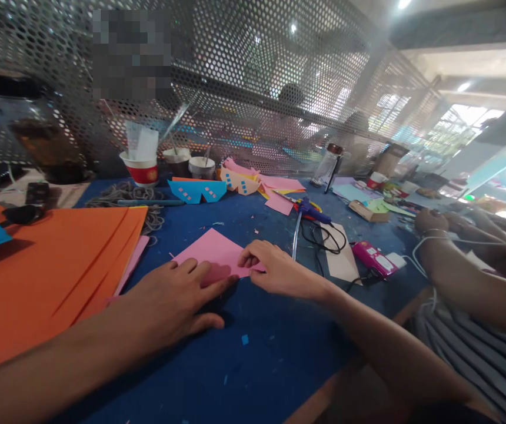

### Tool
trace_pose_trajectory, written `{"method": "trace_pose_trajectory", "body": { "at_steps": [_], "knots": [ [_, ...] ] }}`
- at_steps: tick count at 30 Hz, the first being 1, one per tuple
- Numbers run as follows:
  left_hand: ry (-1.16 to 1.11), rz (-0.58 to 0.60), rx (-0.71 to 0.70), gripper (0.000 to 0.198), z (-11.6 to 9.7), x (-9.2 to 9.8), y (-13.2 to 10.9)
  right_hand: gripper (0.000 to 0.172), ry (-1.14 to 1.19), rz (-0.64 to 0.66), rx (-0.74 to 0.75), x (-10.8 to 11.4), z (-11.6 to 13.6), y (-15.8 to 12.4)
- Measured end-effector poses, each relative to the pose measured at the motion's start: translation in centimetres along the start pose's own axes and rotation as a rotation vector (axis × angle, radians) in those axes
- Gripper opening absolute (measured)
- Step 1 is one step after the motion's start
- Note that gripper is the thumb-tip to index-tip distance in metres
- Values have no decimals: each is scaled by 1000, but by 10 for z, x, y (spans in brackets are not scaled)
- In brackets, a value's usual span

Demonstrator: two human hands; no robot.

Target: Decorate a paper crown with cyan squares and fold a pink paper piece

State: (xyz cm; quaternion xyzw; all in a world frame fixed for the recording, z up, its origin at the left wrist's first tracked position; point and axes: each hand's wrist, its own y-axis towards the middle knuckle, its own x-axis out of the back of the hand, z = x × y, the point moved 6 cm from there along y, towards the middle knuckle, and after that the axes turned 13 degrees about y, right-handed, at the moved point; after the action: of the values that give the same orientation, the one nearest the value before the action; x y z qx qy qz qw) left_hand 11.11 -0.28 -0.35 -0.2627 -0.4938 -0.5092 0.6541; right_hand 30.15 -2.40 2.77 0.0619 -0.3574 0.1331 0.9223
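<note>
Paper, pink, beneath left fingers, right fingers at its corner

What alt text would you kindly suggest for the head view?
A person's left hand and right hand touch pink paper on a blue table. Orange sheets lie to the left, and a notched blue paper cutout sits beyond.

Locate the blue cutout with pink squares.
The blue cutout is left of centre in the head view, beyond the pink sheet, beside the peach cutout.
</note>
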Motion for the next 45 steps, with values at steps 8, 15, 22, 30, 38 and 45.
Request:
{"method": "trace_pose_trajectory", "body": {
  "at_steps": [8,15,22,30,38,45],
  "knots": [
    [-23,27,-17,66,7,4,-12,35,24,32,-1,4,-3,-2],
    [-170,62,29,70,21,8,-34,35,45,33,-31,7,-8,-3],
    [-187,69,66,66,33,2,-57,38,80,49,-48,10,-16,-3],
    [-185,91,107,62,34,7,-65,40,145,78,-67,14,-21,-2],
    [-170,59,115,66,32,4,-71,40,155,79,-74,13,-23,-2],
    [-132,-39,155,66,21,14,-73,40,142,73,-90,14,-24,-2]
  ]
}}
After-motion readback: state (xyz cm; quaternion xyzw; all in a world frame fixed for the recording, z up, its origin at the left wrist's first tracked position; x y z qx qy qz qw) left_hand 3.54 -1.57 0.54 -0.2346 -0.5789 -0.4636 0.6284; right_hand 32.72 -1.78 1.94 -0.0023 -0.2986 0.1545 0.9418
